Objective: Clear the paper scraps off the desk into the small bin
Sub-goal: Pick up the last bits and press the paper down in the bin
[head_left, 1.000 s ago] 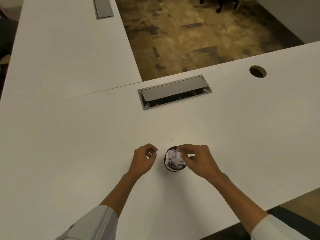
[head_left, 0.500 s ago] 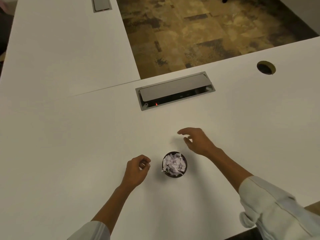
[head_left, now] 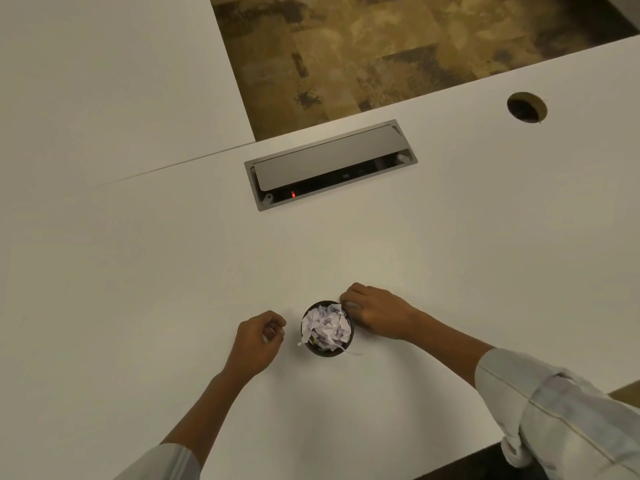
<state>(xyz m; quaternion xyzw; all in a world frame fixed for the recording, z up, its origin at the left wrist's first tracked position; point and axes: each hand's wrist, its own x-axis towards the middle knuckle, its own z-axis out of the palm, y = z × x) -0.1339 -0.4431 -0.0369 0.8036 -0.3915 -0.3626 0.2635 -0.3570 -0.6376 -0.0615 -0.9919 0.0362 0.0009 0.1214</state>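
My left hand (head_left: 258, 344) rests on its side, fingers curled loosely toward the palm, thumb near the index fingertip, forearm running down and left to a pale sleeve. My right hand (head_left: 375, 315) lies knuckles up, fingers (head_left: 349, 299) bent and bunched at the tips, wrist angled in from the right, its rolled light sleeve bunched at the forearm.
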